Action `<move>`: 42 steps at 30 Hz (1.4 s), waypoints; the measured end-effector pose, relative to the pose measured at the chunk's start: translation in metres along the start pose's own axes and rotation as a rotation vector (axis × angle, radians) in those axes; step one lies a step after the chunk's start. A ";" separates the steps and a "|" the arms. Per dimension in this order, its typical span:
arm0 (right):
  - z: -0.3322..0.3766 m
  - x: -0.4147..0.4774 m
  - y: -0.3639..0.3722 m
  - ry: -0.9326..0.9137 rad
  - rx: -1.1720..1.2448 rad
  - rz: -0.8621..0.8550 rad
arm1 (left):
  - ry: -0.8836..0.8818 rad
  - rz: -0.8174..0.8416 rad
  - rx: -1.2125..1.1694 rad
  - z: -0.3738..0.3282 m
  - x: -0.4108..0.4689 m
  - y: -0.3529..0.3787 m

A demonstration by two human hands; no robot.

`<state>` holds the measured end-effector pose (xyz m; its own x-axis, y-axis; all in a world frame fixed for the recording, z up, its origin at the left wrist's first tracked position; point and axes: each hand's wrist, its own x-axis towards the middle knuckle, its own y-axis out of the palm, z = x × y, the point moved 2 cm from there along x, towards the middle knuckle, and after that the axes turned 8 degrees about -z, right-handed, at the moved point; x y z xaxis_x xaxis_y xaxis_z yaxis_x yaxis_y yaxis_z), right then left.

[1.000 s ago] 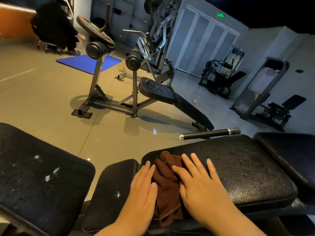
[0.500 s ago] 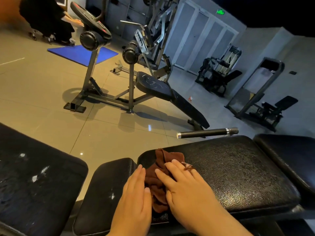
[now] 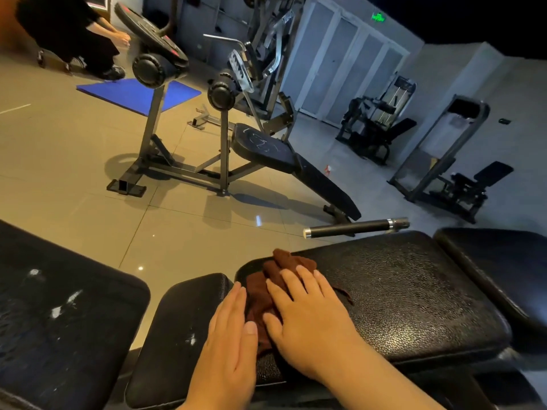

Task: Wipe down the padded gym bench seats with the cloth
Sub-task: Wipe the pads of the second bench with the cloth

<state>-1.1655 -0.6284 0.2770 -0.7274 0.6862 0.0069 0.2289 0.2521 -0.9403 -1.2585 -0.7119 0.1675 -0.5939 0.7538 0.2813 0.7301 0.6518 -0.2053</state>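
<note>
Cloth lies pressed under flat right hand on bench seat.

Cloth: middle hidden under right grip. Crouching person: cut by top edge. Left pad: cut by left, bottom edges. Green sign: lettering unreadable.

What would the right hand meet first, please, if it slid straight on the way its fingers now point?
The bunched fold of the dark brown cloth, just ahead of the right hand; past it the black textured bench pad ends, probably with floor beyond.
</note>
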 end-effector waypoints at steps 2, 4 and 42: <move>-0.018 -0.013 -0.009 0.077 -0.047 -0.045 | 0.003 0.004 0.004 -0.002 -0.001 0.000; -0.038 -0.010 -0.020 0.185 -0.083 -0.029 | 0.000 0.005 0.003 -0.003 -0.001 0.002; -0.184 -0.003 -0.051 0.468 0.009 -0.008 | 0.045 -0.048 0.072 -0.002 0.003 0.003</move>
<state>-1.0560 -0.5181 0.3870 -0.3587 0.9188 0.1649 0.2178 0.2541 -0.9423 -1.2576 -0.7075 0.1700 -0.6108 0.7180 0.3338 0.6740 0.6927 -0.2566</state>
